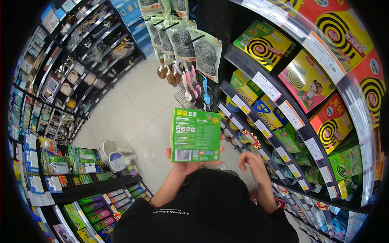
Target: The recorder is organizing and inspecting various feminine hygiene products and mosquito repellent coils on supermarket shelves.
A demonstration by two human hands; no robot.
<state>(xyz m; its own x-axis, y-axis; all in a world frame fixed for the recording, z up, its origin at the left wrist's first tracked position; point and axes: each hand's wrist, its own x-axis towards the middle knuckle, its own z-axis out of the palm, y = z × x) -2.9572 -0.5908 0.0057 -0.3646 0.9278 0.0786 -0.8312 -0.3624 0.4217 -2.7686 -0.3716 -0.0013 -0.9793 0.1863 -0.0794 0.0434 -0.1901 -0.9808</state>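
My left hand [188, 167] grips a flat green cardboard box of mosquito coils [196, 133] from below, fingers along its right edge and thumb at its left. The face turned up to me bears printed text, small pictures and a barcode. My right hand [253, 165] hangs to the right of the box, holding nothing, its fingers loosely bent. Closest to it is the right-hand shelf unit, where coil boxes stand in rows: a green and yellow box [263, 45], a pink and yellow box [307, 80], a red and yellow box [331, 123] and a green box [345, 164].
Bagged scouring balls [181, 39] hang on hooks ahead, above pink and blue long-handled brushes [194, 85]. Price-tagged shelf edges [291, 115] curve along my right. Shelves of kitchenware [73, 76] stand across the tiled floor [142, 103]. Spray cans [100, 214] fill lower-left shelves.
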